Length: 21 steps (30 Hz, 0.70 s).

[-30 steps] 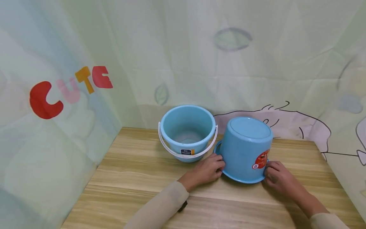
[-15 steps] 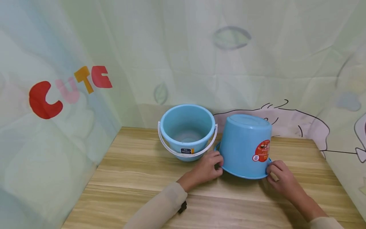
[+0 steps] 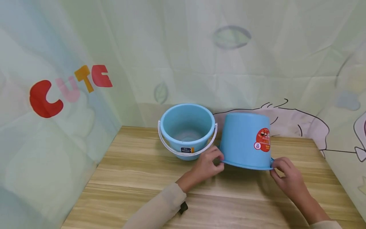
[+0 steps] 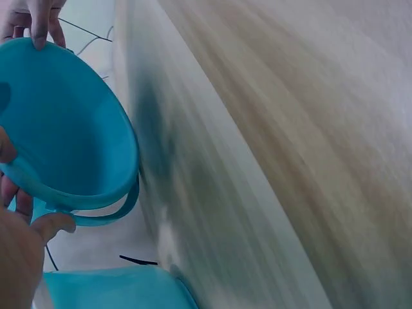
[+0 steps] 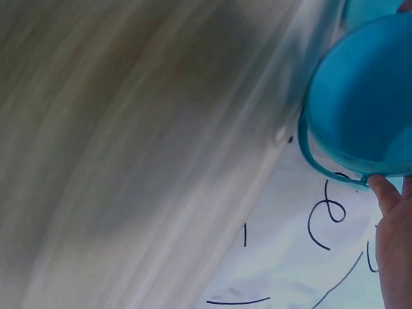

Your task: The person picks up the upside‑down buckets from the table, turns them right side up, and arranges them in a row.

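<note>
A blue bucket (image 3: 246, 141) with a round red sticker is tipped bottom-up, its mouth facing down and toward me. My left hand (image 3: 206, 163) pinches its rim on the left side, and my right hand (image 3: 288, 178) pinches the rim on the right. In the left wrist view the hollow inside of this bucket (image 4: 64, 122) shows, with its blue handle hanging below the rim. The right wrist view catches the same handle (image 5: 310, 151) by my thumb. Left of it a second blue bucket (image 3: 187, 122) stands upright, its white handle lowered across the front.
Both buckets are near the back of a wood-grain table (image 3: 137, 187). A printed cloth backdrop (image 3: 183, 57) hangs behind and along the sides. The upright bucket is close to my left hand. A dark band (image 3: 183, 207) shows at my left wrist.
The held bucket has tilted, its base turning back and away and its front rim rising off the table. Both hands keep their hold on the rim. The other bucket stays put.
</note>
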Tool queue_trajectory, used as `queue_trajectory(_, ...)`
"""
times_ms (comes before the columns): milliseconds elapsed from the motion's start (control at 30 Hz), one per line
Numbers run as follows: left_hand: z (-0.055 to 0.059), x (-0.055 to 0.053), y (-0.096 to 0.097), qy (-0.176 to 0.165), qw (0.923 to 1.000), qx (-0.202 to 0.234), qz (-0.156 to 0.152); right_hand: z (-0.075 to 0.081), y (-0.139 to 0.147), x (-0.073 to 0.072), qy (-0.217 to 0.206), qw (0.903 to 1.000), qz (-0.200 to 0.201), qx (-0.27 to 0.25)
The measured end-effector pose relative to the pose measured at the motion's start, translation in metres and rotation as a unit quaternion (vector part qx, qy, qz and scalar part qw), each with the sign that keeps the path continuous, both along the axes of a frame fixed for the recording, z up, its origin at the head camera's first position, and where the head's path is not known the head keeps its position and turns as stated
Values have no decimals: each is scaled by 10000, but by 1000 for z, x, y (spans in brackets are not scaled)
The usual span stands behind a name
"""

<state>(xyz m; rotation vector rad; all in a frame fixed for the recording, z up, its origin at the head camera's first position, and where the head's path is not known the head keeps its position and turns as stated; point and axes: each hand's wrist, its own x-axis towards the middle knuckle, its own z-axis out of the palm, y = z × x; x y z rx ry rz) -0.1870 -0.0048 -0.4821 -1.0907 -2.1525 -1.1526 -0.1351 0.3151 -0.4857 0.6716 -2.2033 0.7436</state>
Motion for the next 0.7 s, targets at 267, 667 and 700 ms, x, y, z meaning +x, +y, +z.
queue_trajectory(267, 16, 6, 1, -20, 9989, 441, 173, 18, -5, 5, -63, 9997, -105, -233)
queue_trajectory(667, 51, 21, 4, -422, 9969, 449, 493, 53, -19, 10, 96, 9954, -909, -300)
queue_trajectory(700, 55, 21, 4, -398, 9968, 464, 514, 57, -21, 11, 109, 9945, -1014, -250)
